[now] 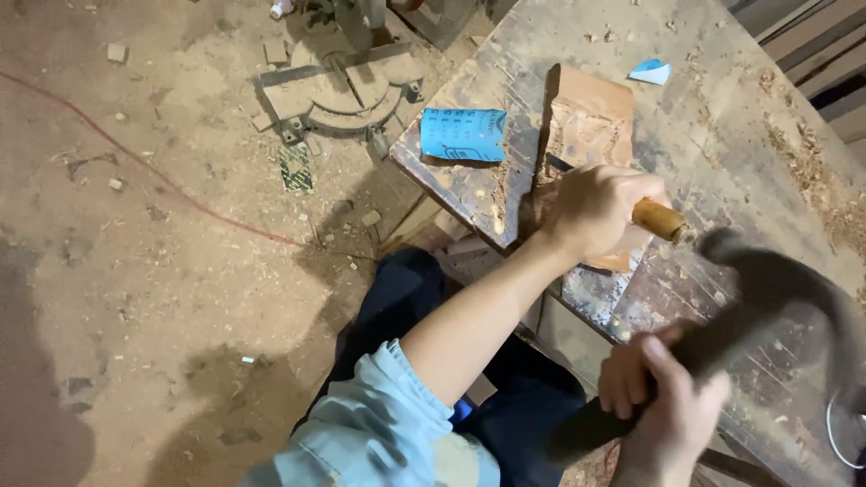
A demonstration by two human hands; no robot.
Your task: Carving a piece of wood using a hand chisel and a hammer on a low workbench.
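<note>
On the dusty workbench (blue card nearby), left hand grips a chisel, right hand a mallet.

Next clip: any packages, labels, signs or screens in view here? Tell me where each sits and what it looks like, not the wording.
Blue printed sheet: lies at the near-left corner of the workbench, curled rectangle, light blue with darker rows of print.
Small blue paper scrap: lies farther back on the workbench, folded triangle, blue and white.
No screens or signs are in view.
</note>
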